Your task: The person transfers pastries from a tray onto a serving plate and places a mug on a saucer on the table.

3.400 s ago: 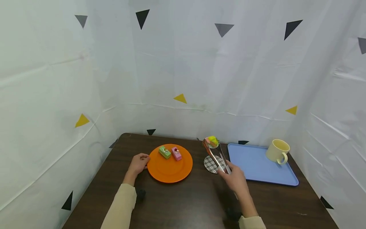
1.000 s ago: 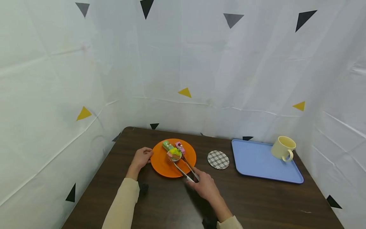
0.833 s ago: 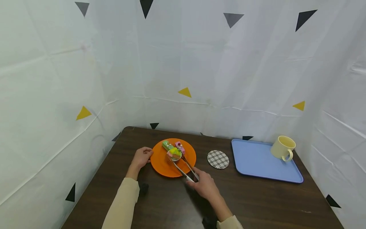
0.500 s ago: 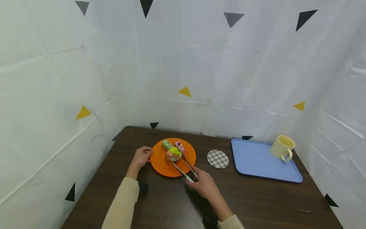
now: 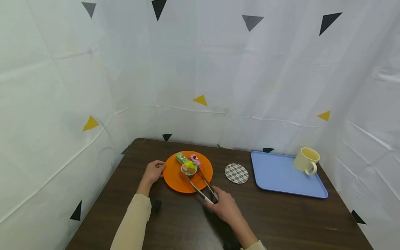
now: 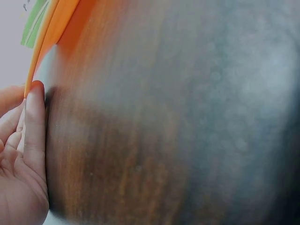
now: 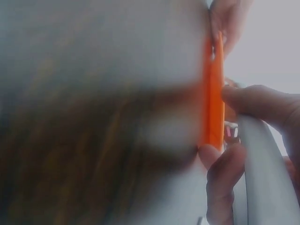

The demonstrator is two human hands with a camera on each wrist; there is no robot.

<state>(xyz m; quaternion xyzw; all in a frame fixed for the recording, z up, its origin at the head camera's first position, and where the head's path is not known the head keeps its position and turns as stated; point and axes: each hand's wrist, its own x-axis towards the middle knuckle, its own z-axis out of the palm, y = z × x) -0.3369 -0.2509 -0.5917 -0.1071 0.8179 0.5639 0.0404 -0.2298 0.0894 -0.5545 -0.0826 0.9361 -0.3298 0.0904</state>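
Note:
My left hand [image 5: 153,172] pinches the left rim of the orange plate [image 5: 175,178]; the left wrist view has the rim between thumb and fingers. My right hand [image 5: 226,207] grips metal tongs [image 5: 208,200], whose handle fills the right of the right wrist view. The tongs' two arms stand apart, reaching over the plate, with their tips at either side of a small tart [image 5: 189,167] topped in yellow, green and pink. Behind the tart, a green rectangular cake [image 5: 181,158] and a pink one [image 5: 195,159] sit on the plate.
Right of the plate lies a round plaid coaster [image 5: 236,173]. Farther right, a blue tray [image 5: 278,173] bears a pale yellow mug [image 5: 306,160] at its far right corner. A white curtain with triangles hangs behind the dark wooden table [image 5: 175,225].
The tongs have brought the tart leftward from above the coaster to the plate. In the last half second their arms have spread slightly. My left hand has kept its hold on the rim.

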